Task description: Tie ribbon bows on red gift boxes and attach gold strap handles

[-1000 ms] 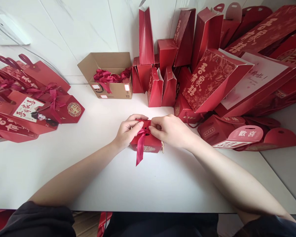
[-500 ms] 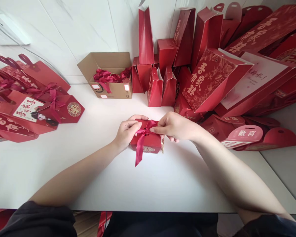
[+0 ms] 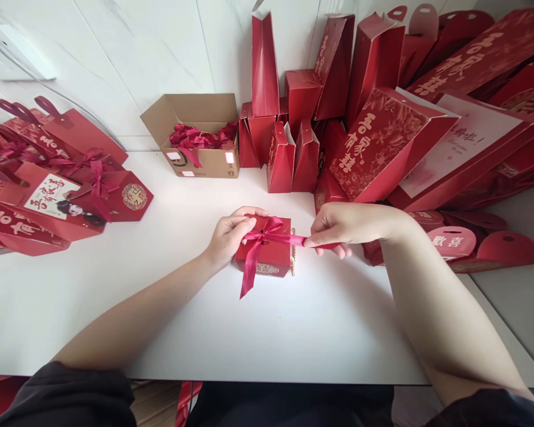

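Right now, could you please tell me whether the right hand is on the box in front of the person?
No, the right hand is beyond the right side of the box, holding the stretched ribbon.

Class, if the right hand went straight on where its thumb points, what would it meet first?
Beyond the ribbon it pinches, the right hand would probably meet the gold cord beside the red box; depth is unclear.

White table [image 3: 196,332], marbled white wall [image 3: 137,47]
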The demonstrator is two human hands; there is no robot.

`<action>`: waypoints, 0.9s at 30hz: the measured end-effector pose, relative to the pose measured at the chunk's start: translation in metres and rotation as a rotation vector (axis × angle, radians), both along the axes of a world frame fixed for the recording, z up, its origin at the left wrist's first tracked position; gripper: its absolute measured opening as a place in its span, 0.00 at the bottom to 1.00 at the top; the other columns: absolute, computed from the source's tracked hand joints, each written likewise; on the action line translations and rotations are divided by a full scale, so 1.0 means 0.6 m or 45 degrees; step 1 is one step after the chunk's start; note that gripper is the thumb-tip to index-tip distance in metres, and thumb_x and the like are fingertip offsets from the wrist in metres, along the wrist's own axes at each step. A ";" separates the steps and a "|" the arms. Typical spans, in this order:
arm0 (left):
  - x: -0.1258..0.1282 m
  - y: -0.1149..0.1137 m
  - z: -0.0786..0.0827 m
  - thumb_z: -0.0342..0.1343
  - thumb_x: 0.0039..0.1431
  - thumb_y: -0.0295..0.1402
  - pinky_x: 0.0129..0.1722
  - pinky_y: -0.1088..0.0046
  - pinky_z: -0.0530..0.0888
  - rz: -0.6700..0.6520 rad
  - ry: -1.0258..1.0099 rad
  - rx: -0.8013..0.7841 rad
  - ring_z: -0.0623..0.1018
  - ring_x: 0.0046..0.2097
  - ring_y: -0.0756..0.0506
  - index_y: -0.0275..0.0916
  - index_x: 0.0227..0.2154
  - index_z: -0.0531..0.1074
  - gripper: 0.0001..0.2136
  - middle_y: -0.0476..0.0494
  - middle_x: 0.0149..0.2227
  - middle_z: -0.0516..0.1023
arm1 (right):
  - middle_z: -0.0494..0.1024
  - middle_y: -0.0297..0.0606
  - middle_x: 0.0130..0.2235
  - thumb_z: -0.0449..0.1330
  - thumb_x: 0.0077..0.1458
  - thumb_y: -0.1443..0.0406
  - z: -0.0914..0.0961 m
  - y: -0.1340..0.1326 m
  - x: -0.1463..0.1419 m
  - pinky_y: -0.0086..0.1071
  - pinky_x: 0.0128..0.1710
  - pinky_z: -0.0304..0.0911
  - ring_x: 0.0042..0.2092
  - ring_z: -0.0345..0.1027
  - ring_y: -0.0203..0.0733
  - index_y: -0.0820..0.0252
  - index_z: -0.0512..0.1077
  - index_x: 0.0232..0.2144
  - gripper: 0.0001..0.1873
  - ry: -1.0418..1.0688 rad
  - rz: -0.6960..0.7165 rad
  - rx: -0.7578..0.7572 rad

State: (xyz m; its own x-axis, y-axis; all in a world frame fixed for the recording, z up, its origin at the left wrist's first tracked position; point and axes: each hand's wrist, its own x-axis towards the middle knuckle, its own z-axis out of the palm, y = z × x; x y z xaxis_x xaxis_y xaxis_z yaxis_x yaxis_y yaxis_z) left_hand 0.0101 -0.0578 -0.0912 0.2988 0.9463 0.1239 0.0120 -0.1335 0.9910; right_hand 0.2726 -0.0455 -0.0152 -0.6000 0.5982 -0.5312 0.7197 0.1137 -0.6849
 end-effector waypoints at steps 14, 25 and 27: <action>0.000 -0.002 0.010 0.53 0.62 0.43 0.49 0.65 0.71 -0.192 0.132 0.079 0.76 0.47 0.42 0.37 0.17 0.74 0.21 0.41 0.51 0.75 | 0.76 0.39 0.43 0.57 0.58 0.50 -0.041 -0.001 -0.062 0.35 0.44 0.62 0.41 0.67 0.40 0.59 0.73 0.41 0.19 0.748 -0.164 0.190; -0.008 0.002 0.025 0.50 0.64 0.42 0.54 0.63 0.69 -0.068 0.255 0.299 0.75 0.49 0.42 0.38 0.14 0.69 0.23 0.41 0.47 0.76 | 0.74 0.40 0.46 0.61 0.56 0.51 -0.050 0.006 -0.064 0.34 0.47 0.60 0.45 0.67 0.41 0.62 0.73 0.27 0.19 0.785 -0.045 0.024; -0.009 0.002 0.031 0.50 0.64 0.41 0.54 0.63 0.67 0.001 0.334 0.384 0.75 0.49 0.42 0.38 0.12 0.65 0.24 0.43 0.46 0.77 | 0.75 0.40 0.42 0.61 0.56 0.51 -0.053 0.007 -0.064 0.34 0.45 0.61 0.43 0.67 0.41 0.62 0.72 0.26 0.20 0.767 -0.062 -0.015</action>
State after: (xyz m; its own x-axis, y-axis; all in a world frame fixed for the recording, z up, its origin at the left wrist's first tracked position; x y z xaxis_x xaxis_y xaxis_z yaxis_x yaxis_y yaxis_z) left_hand 0.0045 -0.0563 -0.0724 0.3565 0.8793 0.3158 0.2598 -0.4180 0.8705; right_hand 0.2342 -0.0413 -0.0472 -0.7695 0.6286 -0.1132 0.2086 0.0799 -0.9747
